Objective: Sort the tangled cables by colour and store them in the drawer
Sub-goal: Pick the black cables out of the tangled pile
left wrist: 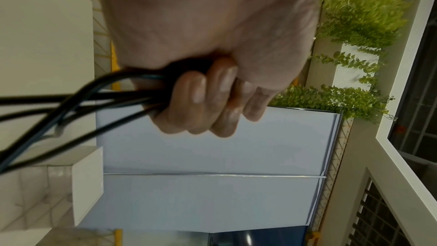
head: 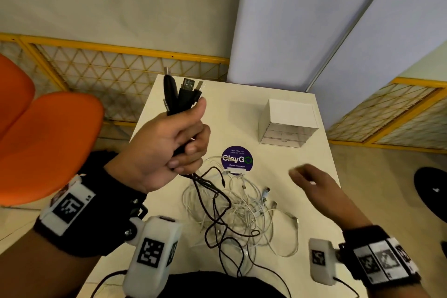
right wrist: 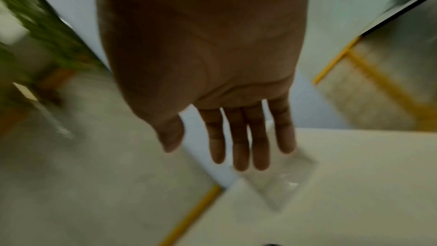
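Observation:
My left hand (head: 180, 138) is raised above the table and grips a bunch of black cables (head: 180, 94), their plugs sticking up past the thumb. In the left wrist view the fingers (left wrist: 208, 100) curl round the black cables (left wrist: 71, 98). The black cords trail down into a tangle of white cables (head: 251, 210) lying on the white table (head: 314, 225). My right hand (head: 307, 175) hovers over the table right of the tangle, holding nothing; its fingers (right wrist: 238, 145) are straight and blurred. A small white drawer box (head: 287, 123) stands at the back right, drawers closed.
A round purple sticker (head: 237, 158) lies on the table between the tangle and the drawer box (right wrist: 279, 182). Orange chairs (head: 43, 143) stand at the left. A yellow mesh fence (head: 116, 68) and pale blue partition panels (head: 302, 19) are behind the table.

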`<action>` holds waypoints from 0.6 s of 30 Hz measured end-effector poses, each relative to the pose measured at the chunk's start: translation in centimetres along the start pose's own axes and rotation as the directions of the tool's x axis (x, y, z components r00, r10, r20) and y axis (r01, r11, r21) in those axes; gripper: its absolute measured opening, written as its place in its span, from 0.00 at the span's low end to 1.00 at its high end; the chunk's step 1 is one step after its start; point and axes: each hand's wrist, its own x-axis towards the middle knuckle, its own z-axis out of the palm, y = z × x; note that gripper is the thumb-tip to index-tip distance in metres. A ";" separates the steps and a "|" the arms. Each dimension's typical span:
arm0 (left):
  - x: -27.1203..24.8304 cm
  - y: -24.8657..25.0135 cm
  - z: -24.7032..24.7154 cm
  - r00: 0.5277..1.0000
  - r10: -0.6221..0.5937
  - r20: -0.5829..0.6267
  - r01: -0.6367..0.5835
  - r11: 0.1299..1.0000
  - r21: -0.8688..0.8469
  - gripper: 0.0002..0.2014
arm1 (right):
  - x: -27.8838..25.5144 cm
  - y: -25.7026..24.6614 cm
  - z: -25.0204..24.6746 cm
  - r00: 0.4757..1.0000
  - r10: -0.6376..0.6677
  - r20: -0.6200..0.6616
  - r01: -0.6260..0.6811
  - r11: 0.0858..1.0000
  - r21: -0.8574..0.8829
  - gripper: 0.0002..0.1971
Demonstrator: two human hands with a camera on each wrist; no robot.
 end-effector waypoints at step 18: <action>-0.2 3.8 -1.2 0.935 0.317 -0.162 -0.337 0.934 -0.119 0.36 | -2.6 -8.8 5.5 0.802 -0.239 0.548 0.092 0.955 0.282 0.28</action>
